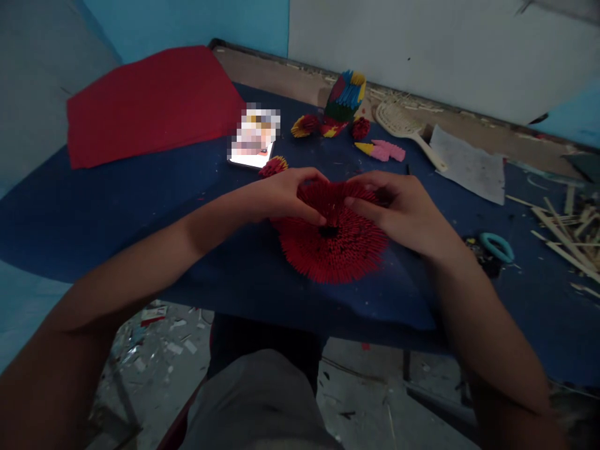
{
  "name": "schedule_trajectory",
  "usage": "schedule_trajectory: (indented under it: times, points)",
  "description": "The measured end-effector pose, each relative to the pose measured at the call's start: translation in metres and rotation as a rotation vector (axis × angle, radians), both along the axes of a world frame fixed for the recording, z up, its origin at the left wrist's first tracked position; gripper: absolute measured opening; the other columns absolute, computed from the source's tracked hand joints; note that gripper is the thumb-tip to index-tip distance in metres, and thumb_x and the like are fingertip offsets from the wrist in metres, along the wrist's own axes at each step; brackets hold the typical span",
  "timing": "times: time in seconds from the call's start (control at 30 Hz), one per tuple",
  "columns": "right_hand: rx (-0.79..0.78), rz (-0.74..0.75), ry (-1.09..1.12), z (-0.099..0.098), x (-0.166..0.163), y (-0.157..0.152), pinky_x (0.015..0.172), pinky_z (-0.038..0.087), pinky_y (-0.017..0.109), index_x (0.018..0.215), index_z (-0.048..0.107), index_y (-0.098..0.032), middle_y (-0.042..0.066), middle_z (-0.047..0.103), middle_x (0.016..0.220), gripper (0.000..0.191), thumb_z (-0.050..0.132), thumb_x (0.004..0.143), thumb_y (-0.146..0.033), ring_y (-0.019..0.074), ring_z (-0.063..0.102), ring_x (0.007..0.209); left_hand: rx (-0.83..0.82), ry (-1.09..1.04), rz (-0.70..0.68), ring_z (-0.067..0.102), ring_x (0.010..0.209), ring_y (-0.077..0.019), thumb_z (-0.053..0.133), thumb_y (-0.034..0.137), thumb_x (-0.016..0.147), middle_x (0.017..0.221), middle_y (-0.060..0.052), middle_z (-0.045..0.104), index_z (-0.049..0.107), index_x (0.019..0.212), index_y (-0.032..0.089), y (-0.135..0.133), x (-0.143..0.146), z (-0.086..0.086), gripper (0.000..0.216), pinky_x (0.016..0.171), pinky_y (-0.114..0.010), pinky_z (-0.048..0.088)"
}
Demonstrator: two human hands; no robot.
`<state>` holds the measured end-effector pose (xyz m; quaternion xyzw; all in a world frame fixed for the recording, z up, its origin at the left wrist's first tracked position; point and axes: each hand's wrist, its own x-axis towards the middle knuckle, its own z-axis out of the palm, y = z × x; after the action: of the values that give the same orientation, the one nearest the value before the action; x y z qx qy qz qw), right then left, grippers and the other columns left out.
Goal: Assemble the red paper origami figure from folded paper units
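Blue table [187,262] | gap between red disc [335,259] and front edge | left hand [290,194], right hand [405,203]: grip pinched on disc

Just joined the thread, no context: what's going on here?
A person's left hand and right hand grip the far side of a round, red, spiky piece. Whether it touches the blue table is hard to tell. Beyond it, a lit phone and a multicoloured spiky piece are on the table.
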<state>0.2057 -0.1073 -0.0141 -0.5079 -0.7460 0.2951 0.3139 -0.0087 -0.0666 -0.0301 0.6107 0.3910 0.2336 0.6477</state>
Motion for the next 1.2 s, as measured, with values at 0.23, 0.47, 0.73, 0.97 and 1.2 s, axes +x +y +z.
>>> schedule_trajectory:
  times: [0.23, 0.47, 0.73, 0.97, 1.2]
  points:
    - [-0.016, -0.054, 0.082, -0.002, 0.001, -0.003, 0.079, 0.057, 0.039, 0.109, 0.07, -0.027, 0.002, 0.073, 0.092, 0.026, 0.068, 0.083, -0.031, 0.0206, 0.069, 0.085, -0.034, -0.011, 0.075, 0.069, 0.098, -0.0262, 0.082, 0.013, 0.057, 0.093, -0.004, 0.07, 0.062, 0.106, 0.018, 0.002, -0.008, 0.006, 0.053, 0.085, -0.036, 0.055]
    - [0.002, -0.106, 0.276, -0.018, 0.002, 0.003, 0.086, 0.057, 0.04, 0.109, 0.067, -0.028, 0.002, 0.072, 0.104, 0.025, 0.065, 0.086, -0.037, 0.0201, 0.069, 0.095, -0.085, -0.18, 0.13, 0.068, 0.099, -0.0246, 0.082, 0.014, 0.055, 0.098, -0.006, 0.072, 0.063, 0.105, 0.017, 0.001, -0.008, 0.012, 0.054, 0.091, -0.039, 0.055]
    - [-0.141, -0.153, 0.382, -0.034, 0.001, 0.005, 0.069, 0.059, 0.035, 0.107, 0.063, -0.028, 0.001, 0.07, 0.097, 0.027, 0.066, 0.083, -0.039, 0.0179, 0.068, 0.081, -0.132, -0.249, 0.013, 0.066, 0.111, -0.0309, 0.074, 0.025, 0.064, 0.093, -0.009, 0.072, 0.068, 0.1, 0.017, 0.01, -0.012, 0.011, 0.037, 0.094, -0.042, 0.054]
    - [-0.09, -0.148, 0.345, -0.03, -0.003, 0.007, 0.08, 0.059, 0.039, 0.1, 0.067, -0.026, 0.001, 0.072, 0.093, 0.023, 0.071, 0.079, -0.036, 0.0197, 0.069, 0.085, -0.323, -0.264, -0.085, 0.066, 0.102, -0.0225, 0.077, 0.027, 0.07, 0.1, -0.005, 0.074, 0.067, 0.105, 0.018, 0.009, -0.014, 0.009, 0.037, 0.098, -0.037, 0.049]
    - [-0.029, -0.136, 0.35, -0.028, -0.003, 0.004, 0.076, 0.058, 0.038, 0.1, 0.069, -0.026, 0.0, 0.073, 0.092, 0.022, 0.068, 0.081, -0.039, 0.0195, 0.069, 0.083, -0.149, -0.088, -0.134, 0.062, 0.117, -0.0278, 0.023, 0.076, 0.089, 0.1, -0.009, 0.072, 0.064, 0.112, 0.012, 0.001, -0.012, 0.023, 0.079, 0.094, -0.04, 0.05]
